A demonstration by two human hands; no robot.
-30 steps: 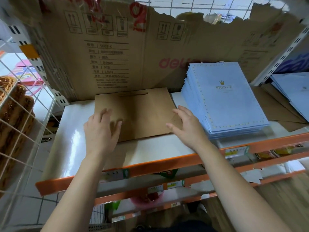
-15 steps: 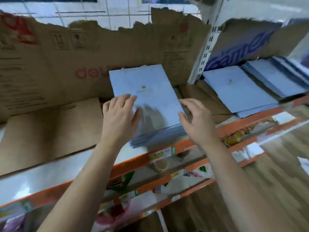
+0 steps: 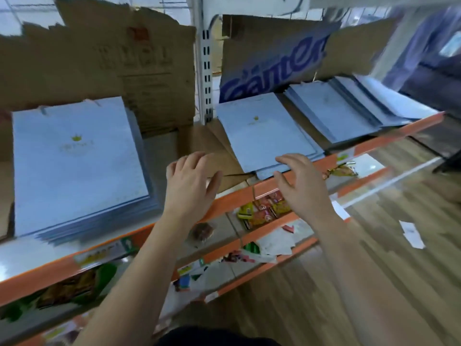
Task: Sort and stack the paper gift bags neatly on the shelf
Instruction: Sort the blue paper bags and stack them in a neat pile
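A thick stack of light blue gift bags (image 3: pixel 74 166) with a gold crown lies on the left of the orange-edged shelf (image 3: pixel 232 198). A thinner, skewed pile of blue bags (image 3: pixel 264 136) lies right of the upright, on brown kraft bags (image 3: pixel 212 151). More blue bags (image 3: pixel 334 108) are fanned out further right. My left hand (image 3: pixel 192 183) hovers over the brown bags at the shelf's front edge, fingers relaxed, holding nothing. My right hand (image 3: pixel 299 181) reaches with spread fingers to the front edge of the skewed blue pile.
Torn cardboard sheets (image 3: pixel 139 61) line the back of the shelf, split by a white slotted upright (image 3: pixel 206 71). Lower shelves (image 3: pixel 262 213) hold snack packets and paper scraps. Wooden floor (image 3: pixel 374 245) with paper scraps lies to the right.
The view has swung right. Both hands left the thick blue stack and moved right, now over the brown bags and the skewed blue pile past the upright.
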